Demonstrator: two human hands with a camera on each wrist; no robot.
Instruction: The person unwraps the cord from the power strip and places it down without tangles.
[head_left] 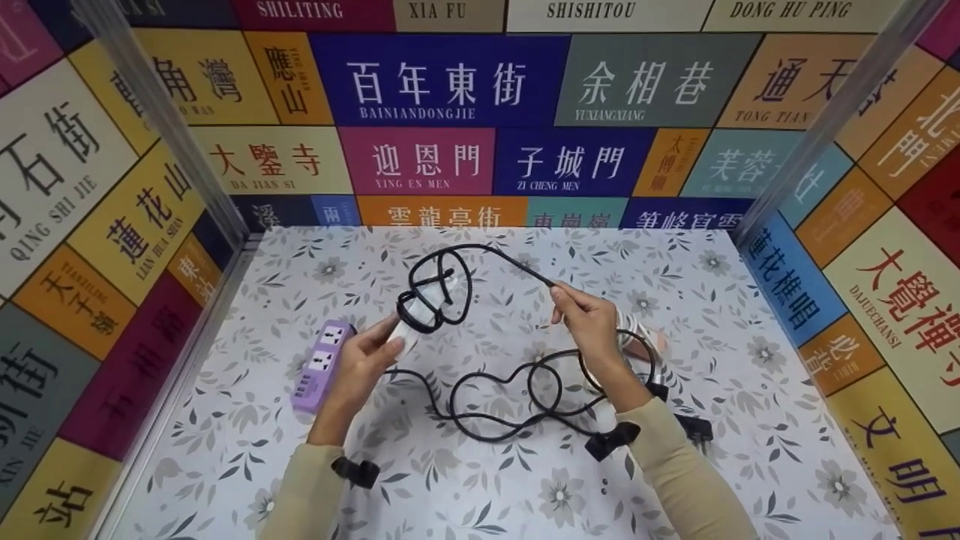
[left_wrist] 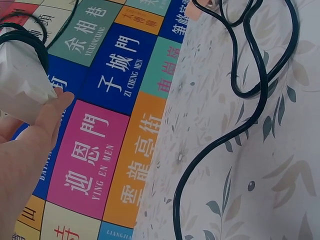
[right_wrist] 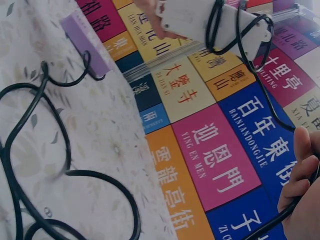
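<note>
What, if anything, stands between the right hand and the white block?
Only the black cable: its loops circle the white block in the left hand, and one stretch arches over to the right hand. Nothing else visible intervenes.

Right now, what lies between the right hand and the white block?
Black cable spans from the white block to the right hand, as the head view shows.

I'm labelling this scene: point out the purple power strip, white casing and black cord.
Purple power strip (head_left: 320, 367), head view, socketed face.
White casing (right_wrist: 228, 26), right wrist view, flat face.
Black cord (head_left: 523, 267), head view, raised stretch.
</note>
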